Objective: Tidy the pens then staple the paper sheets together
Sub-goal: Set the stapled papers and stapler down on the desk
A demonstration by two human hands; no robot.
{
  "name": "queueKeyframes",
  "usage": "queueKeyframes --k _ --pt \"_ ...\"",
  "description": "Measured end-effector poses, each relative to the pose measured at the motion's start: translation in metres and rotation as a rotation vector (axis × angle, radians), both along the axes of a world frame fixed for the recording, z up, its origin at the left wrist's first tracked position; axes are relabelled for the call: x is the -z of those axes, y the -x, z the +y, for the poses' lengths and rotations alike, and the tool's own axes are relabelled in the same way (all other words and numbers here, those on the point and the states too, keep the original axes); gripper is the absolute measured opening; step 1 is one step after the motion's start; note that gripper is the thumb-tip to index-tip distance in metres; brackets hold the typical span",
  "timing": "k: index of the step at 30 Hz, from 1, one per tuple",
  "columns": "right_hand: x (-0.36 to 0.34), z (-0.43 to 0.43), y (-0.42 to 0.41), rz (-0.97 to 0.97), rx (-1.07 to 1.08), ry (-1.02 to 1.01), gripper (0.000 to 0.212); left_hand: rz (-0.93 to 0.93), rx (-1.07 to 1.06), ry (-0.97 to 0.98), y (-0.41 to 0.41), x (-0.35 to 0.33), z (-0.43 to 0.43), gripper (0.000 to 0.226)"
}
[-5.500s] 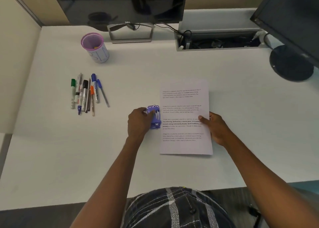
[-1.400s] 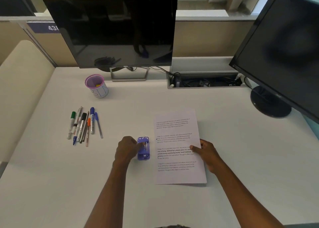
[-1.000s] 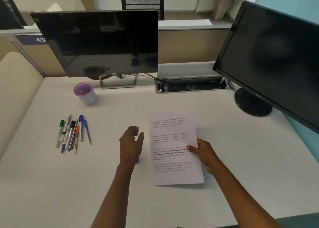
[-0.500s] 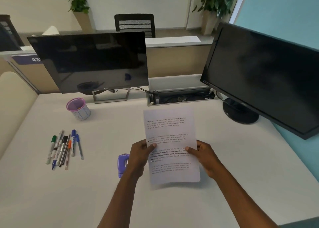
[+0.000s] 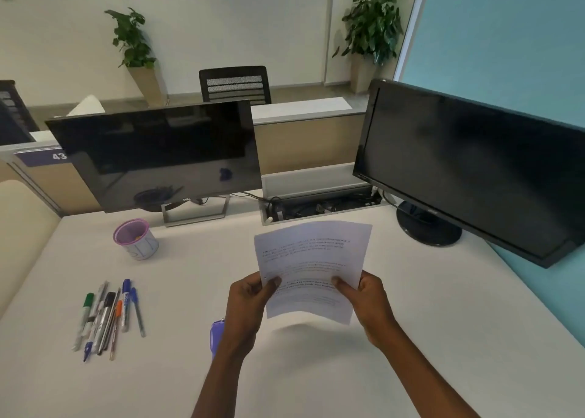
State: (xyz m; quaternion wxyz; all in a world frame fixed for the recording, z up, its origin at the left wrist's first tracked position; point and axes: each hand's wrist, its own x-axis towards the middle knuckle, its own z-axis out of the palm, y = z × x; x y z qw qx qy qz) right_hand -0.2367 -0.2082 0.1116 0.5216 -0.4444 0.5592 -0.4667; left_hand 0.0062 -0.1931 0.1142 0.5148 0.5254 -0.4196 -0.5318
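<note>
A: Item one, paper sheets [image 5: 311, 259]. Location?
B: Lifted off the desk [image 5: 427, 338], in front of the person, printed side facing the camera. The top edges are slightly fanned. The sheets' shadow falls on the desk beneath.
A: Hands?
B: Left hand [image 5: 248, 303] grips the lower left edge, thumb on the front. Right hand [image 5: 368, 300] grips the lower right edge, thumb likewise on the front. Both are clamped on the sheets.
A: Item two, stapler [image 5: 216, 335].
B: Purple, lying on the desk just beside the left wrist, which partly hides it. No hand touches it.
A: Item three, pens [image 5: 107, 316].
B: A loose cluster lying flat on the desk at the left, roughly parallel, well apart from the hands.
A: Container?
B: One purple-rimmed cup [image 5: 136, 240], upright, beyond the pens, near the stand of the left monitor [image 5: 158, 155].
A: Surroundings?
B: A right monitor [image 5: 468, 170], dark, and an open cable tray [image 5: 316, 196] between the two screens.
</note>
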Motion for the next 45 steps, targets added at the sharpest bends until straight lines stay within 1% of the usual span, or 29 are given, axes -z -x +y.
queueKeyframes --k 3,6,10,14,18,23,26,31,35,40,43,45 --pt "0.008 0.005 0.0 -0.001 -0.004 -0.022 0.02 -0.034 0.0 -0.057 0.001 0.01 0.004 0.014" --pt "0.013 0.008 -0.001 -0.002 -0.027 -0.047 0.017 -0.093 -0.013 -0.119 0.002 0.02 0.006 0.011" --pt "0.013 0.005 0.0 0.011 -0.022 -0.031 0.014 -0.088 -0.041 -0.117 0.001 0.024 0.004 0.01" --pt "0.017 0.005 0.0 0.016 -0.022 -0.039 0.021 -0.104 -0.016 -0.12 0.002 0.027 0.005 0.014" --pt "0.017 0.003 -0.001 0.025 -0.008 -0.034 0.02 -0.117 -0.034 -0.114 0.001 0.029 0.002 0.013" --pt "0.026 0.002 -0.004 0.058 -0.053 -0.082 0.027 -0.111 -0.035 -0.154 0.003 0.038 0.004 0.012" --pt "0.03 0.001 -0.004 0.076 -0.043 -0.086 0.026 -0.121 -0.069 -0.167 0.005 0.045 0.006 0.013" --pt "0.032 -0.006 0.002 0.081 -0.034 -0.068 0.018 -0.094 -0.129 -0.177 0.009 0.054 0.002 0.013" --pt "0.034 -0.017 0.007 0.162 -0.006 -0.056 0.016 -0.057 -0.124 -0.171 0.017 0.057 -0.009 0.015" --pt "0.043 -0.036 0.01 0.263 0.047 -0.059 0.016 -0.074 -0.145 -0.247 0.029 0.071 -0.025 0.017" --pt "0.055 -0.048 0.008 0.342 0.06 -0.078 0.018 -0.123 -0.167 -0.27 0.034 0.08 -0.035 0.017" --pt "0.063 -0.059 0.005 0.387 0.061 -0.106 0.02 -0.189 -0.198 -0.283 0.036 0.084 -0.044 0.016"
